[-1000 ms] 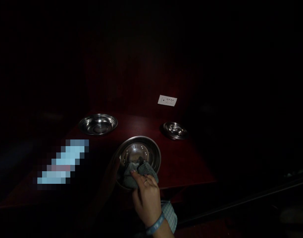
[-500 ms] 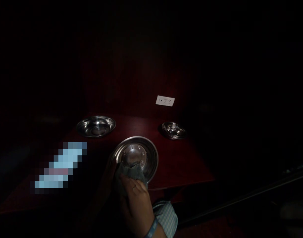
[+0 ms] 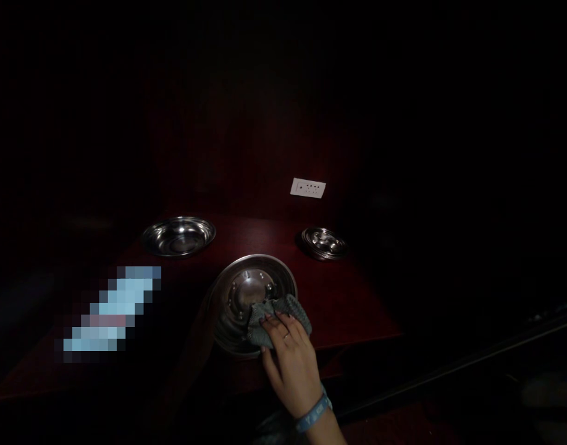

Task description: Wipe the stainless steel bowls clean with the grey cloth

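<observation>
A round steel plate (image 3: 246, 290) is tilted up near the front edge of a dark red table (image 3: 348, 309). My right hand (image 3: 290, 361), with a ring and a blue wristband, presses a grey cloth (image 3: 274, 318) against the plate's lower right part, fingers closed on the cloth. My left hand (image 3: 205, 334) is barely visible in the dark at the plate's left rim and seems to hold it; its fingers are too dim to read.
A steel bowl (image 3: 178, 235) sits at the table's back left. A small stack of steel dishes (image 3: 323, 243) sits at the back right. A white socket plate (image 3: 308, 187) is on the dark wall behind. A blurred pale patch (image 3: 112, 312) lies at left.
My right hand and the cloth slid from the plate's lower left edge to its lower right part. The plate stays tilted in the same place.
</observation>
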`<action>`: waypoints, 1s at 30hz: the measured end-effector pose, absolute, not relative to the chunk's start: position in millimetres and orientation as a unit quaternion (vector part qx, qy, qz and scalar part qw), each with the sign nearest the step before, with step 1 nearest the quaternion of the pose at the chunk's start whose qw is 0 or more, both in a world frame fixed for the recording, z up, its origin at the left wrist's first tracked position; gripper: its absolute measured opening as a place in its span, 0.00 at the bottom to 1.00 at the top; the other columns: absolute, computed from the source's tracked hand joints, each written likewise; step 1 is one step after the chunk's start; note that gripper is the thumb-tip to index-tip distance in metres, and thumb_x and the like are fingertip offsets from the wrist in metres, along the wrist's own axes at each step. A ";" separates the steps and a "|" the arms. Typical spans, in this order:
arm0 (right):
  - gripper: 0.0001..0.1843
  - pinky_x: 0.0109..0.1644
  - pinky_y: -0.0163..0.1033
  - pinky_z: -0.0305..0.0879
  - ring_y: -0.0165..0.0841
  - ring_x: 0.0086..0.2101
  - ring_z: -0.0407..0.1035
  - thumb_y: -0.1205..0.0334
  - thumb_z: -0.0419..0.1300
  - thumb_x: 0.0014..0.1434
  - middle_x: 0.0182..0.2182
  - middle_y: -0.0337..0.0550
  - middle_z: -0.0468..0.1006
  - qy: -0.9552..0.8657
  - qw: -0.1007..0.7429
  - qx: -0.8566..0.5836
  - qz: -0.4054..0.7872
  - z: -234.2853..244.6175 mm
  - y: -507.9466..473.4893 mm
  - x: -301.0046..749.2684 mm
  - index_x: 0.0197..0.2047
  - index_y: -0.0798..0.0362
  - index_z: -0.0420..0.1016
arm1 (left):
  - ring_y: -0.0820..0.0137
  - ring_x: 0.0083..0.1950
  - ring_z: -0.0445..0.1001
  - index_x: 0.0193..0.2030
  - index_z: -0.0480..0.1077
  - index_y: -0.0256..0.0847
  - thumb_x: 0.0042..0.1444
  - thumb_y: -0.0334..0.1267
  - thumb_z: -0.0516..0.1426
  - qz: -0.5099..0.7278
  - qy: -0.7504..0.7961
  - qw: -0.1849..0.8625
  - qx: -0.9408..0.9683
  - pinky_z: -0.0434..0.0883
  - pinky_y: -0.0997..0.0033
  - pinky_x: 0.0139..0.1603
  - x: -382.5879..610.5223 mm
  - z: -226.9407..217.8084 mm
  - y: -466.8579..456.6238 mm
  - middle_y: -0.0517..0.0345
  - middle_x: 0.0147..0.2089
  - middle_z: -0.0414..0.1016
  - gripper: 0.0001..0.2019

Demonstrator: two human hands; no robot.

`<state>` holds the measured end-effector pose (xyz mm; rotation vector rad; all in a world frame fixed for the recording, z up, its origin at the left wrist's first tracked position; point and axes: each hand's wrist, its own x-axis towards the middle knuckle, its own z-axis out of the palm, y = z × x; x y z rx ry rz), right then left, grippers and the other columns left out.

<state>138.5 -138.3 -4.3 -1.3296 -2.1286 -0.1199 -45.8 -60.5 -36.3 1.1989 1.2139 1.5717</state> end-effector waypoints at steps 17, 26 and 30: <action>0.29 0.68 0.57 0.66 0.40 0.57 0.72 0.72 0.55 0.60 0.57 0.45 0.80 -0.774 0.356 -0.523 0.012 -32.2 -147.3 95.6 0.64 0.50 0.70 | 0.57 0.66 0.70 0.62 0.70 0.45 0.68 0.50 0.55 0.616 0.476 0.379 0.501 0.68 0.52 0.67 -56.5 -19.5 -66.9 0.50 0.65 0.72 0.20; 0.30 0.64 0.55 0.70 0.42 0.54 0.76 0.70 0.58 0.58 0.55 0.45 0.81 -0.757 0.374 -0.535 0.027 -47.9 -141.7 80.1 0.64 0.49 0.71 | 0.60 0.56 0.75 0.61 0.70 0.40 0.66 0.45 0.59 0.624 0.454 0.384 0.507 0.76 0.51 0.55 -56.7 -20.6 -69.8 0.47 0.61 0.73 0.20; 0.32 0.65 0.55 0.69 0.42 0.57 0.74 0.70 0.57 0.59 0.58 0.45 0.79 -0.756 0.364 -0.543 0.048 -44.4 -145.9 78.6 0.67 0.49 0.69 | 0.60 0.56 0.75 0.60 0.70 0.41 0.66 0.46 0.59 0.605 0.470 0.390 0.510 0.76 0.51 0.56 -59.6 -24.8 -70.6 0.47 0.61 0.72 0.19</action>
